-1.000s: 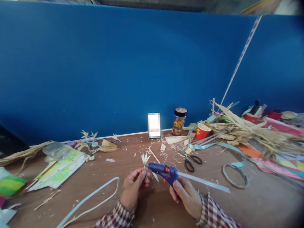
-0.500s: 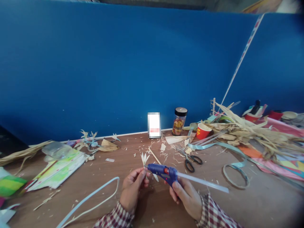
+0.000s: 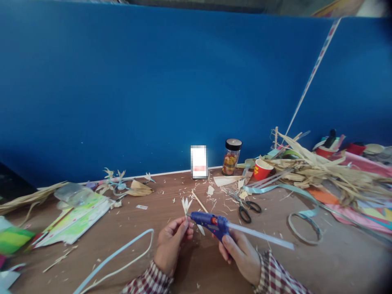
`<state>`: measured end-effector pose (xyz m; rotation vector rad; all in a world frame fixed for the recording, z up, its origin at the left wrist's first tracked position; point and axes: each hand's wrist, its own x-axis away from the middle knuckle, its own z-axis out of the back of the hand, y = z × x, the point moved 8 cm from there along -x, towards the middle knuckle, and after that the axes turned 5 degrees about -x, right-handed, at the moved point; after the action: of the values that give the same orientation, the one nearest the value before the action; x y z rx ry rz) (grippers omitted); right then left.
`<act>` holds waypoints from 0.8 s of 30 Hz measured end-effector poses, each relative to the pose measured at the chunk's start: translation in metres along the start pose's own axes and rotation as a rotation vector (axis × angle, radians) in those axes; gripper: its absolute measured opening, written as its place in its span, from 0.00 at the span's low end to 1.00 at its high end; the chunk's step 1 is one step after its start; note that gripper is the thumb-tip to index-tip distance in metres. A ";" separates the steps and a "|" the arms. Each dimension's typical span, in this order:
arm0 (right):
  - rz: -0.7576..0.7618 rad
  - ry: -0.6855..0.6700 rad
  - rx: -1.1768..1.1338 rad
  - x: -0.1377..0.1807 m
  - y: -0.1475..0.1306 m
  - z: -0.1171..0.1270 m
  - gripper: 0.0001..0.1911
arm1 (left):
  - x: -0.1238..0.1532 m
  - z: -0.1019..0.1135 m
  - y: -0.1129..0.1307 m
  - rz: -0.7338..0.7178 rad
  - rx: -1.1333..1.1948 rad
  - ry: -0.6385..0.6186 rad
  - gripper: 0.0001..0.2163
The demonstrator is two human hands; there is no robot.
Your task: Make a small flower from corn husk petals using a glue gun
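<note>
My left hand (image 3: 172, 241) pinches the base of a small pale husk flower (image 3: 186, 204), its petals pointing up. A blue glue gun (image 3: 211, 222) is gripped in my right hand (image 3: 241, 253), and its nozzle touches the flower's base by my left fingertips. A clear glue stick (image 3: 263, 237) juts out of the gun's back toward the right. Both hands hover just above the brown table (image 3: 147, 222), near its front middle.
Black-handled scissors (image 3: 245, 209) lie just beyond the gun. A jar (image 3: 231, 157) and a red cup (image 3: 261, 169) stand at the blue wall. Dry husks (image 3: 321, 169) pile up at the right, a ribbon loop (image 3: 304, 228) lies nearby, and coloured papers (image 3: 73, 218) lie left.
Almost nothing differs; the glue gun's nozzle stays at the flower's base, and the glue stick's far end has shifted very slightly.
</note>
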<state>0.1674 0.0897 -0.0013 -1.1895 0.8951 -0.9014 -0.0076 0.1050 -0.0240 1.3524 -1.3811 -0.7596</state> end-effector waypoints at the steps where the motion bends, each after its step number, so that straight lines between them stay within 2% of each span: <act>1: 0.002 0.006 -0.002 0.000 0.000 0.001 0.19 | 0.000 0.000 0.000 0.003 0.005 0.001 0.12; 10: -0.003 -0.012 -0.054 -0.002 0.000 0.000 0.19 | 0.000 -0.002 -0.002 0.023 0.000 -0.024 0.09; 17: -0.010 -0.025 0.032 -0.001 -0.001 -0.001 0.21 | 0.002 0.000 0.004 0.000 -0.015 -0.001 0.09; 24: 0.000 0.019 0.055 -0.002 -0.004 0.002 0.23 | 0.004 -0.003 0.003 0.024 -0.007 -0.008 0.09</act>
<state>0.1680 0.0920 0.0033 -1.1353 0.8806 -0.9333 -0.0054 0.1020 -0.0192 1.3262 -1.3974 -0.7537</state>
